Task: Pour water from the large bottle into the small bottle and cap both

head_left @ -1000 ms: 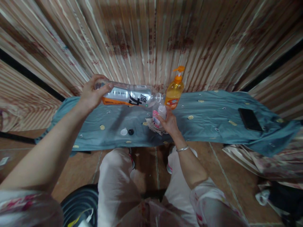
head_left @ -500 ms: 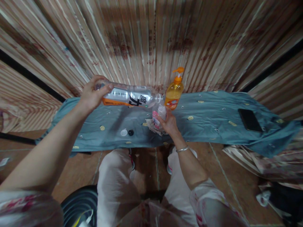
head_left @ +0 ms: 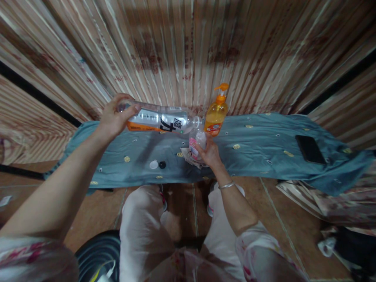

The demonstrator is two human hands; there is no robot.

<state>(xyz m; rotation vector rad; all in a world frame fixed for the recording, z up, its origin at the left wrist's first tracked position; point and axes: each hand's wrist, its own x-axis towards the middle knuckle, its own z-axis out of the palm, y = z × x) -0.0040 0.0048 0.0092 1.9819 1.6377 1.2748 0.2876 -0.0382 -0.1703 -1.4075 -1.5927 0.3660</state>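
My left hand (head_left: 119, 115) is wrapped round the base of a large clear plastic bottle (head_left: 157, 117) with a silver and orange label. That bottle lies nearly level in the air, its open neck pointing right, just over the mouth of a small clear bottle (head_left: 194, 145) with a pink label. My right hand (head_left: 209, 150) grips the small bottle, which stands upright on a crumpled cloth (head_left: 192, 160). Whether liquid flows between the two is hard to see. A white cap (head_left: 153, 165) and a black cap (head_left: 162, 165) lie to the left of the cloth.
Behind my right hand stands an orange pump bottle (head_left: 216, 117). A black phone (head_left: 310, 149) lies at the right on the blue-green tablecloth (head_left: 258, 149). A striped curtain (head_left: 176, 51) hangs behind the table. Near my left leg is a round black ribbed object (head_left: 100, 244).
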